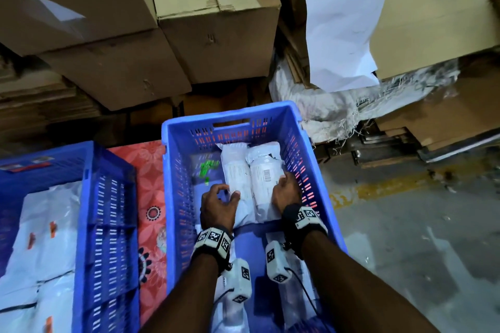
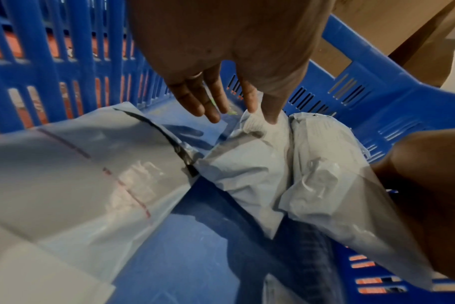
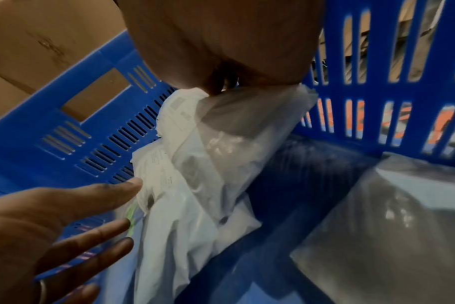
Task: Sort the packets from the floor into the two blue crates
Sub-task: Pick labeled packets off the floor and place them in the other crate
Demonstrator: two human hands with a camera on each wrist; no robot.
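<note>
Placement step: right hand (image 1: 286, 190) grips white packet (image 1: 263, 184) at right crate (image 1: 308, 143) far end; left hand (image 1: 217, 204) spread wide, steadying neighbouring packet (image 1: 236, 178). Next: release, fetch another.

Looked like a warehouse or stockroom. Big cardboard cartons (image 1: 216, 16) were stacked high along the back, with flattened cardboard (image 1: 40, 94) piled at the left and a frayed white woven sack (image 1: 338, 108) under more boxes. Floor was bare grey concrete (image 1: 405, 238) with a worn yellow painted line (image 1: 378, 189). Blue plastic crates (image 1: 305, 149) held white courier packets (image 1: 259, 178). Dim lighting.
</note>
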